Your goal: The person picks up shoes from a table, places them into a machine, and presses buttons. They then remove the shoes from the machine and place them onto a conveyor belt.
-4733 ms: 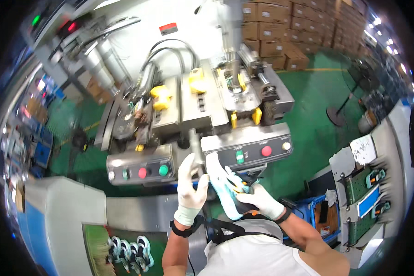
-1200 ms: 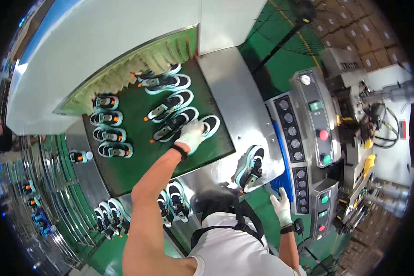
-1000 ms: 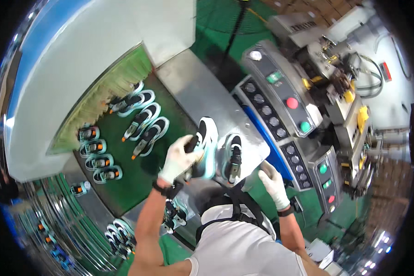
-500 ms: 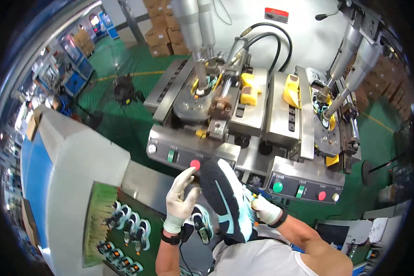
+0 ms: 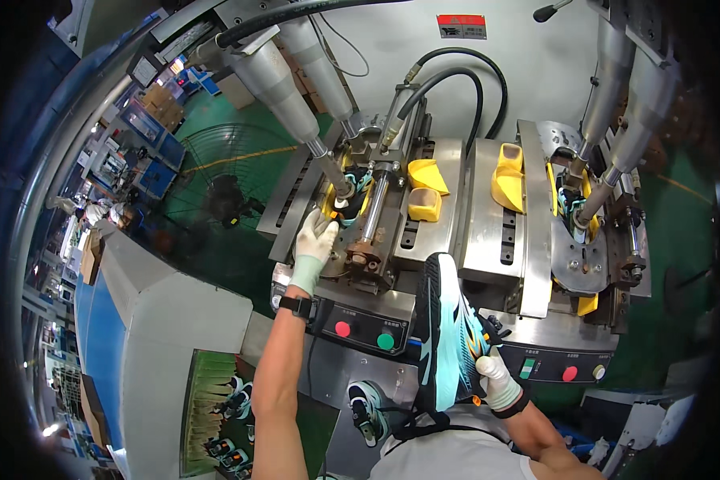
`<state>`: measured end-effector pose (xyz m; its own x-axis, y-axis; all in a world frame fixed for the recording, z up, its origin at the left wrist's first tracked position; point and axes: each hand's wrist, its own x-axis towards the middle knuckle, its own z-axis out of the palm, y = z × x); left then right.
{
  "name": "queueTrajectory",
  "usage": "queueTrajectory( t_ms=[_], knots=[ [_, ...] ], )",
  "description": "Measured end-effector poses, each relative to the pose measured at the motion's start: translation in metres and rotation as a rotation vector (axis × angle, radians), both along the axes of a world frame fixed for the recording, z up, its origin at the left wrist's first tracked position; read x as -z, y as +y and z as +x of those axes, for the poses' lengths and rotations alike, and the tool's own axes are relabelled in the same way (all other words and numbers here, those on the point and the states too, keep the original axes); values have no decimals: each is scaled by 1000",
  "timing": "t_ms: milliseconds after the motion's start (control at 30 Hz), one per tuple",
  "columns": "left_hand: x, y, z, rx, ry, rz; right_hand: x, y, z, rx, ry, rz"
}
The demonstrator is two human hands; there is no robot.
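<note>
a steel machine [image 5: 444,234] faces a white-gloved person. the right grip [image 5: 498,380] holds a black and pale-blue shoe [image 5: 450,340] by its heel end, toe pointing away, sole turned left. the left grip [image 5: 315,236] is at a second shoe [image 5: 349,211] in the machine's left station; whether it clasps it, i cannot tell. a third shoe [image 5: 366,412] rests on the metal desk [image 5: 396,374].

Warning sign [image 5: 462,26] on white back panel [image 5: 536,60]: red upper band with triangle, dark pictogram below, small lettering illegible. Tiny pale captions by buttons on left control panel [image 5: 364,331] and right control panel [image 5: 548,371], unreadable.
</note>
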<state>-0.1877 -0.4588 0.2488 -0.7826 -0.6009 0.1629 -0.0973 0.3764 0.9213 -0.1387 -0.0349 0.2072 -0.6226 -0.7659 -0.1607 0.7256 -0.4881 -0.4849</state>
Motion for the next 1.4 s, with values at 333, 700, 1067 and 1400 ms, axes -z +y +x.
queueTrajectory(
  t_ms=[333, 700, 1067, 1400],
  knots=[
    [57, -45, -55, -18, -155, -115, -1, 4, 16, 105, -18, 95],
    [111, -116, -118, 104, -161, -124, -31, -16, 5, 188, 161, 325],
    [-1, -54, 103, 53, -68, 98, -66, -177, -46, 42, 208, 286],
    [63, 69, 380, -501, -189, 121, 82, -433, -249, 317, 611, 1464]
  ],
)
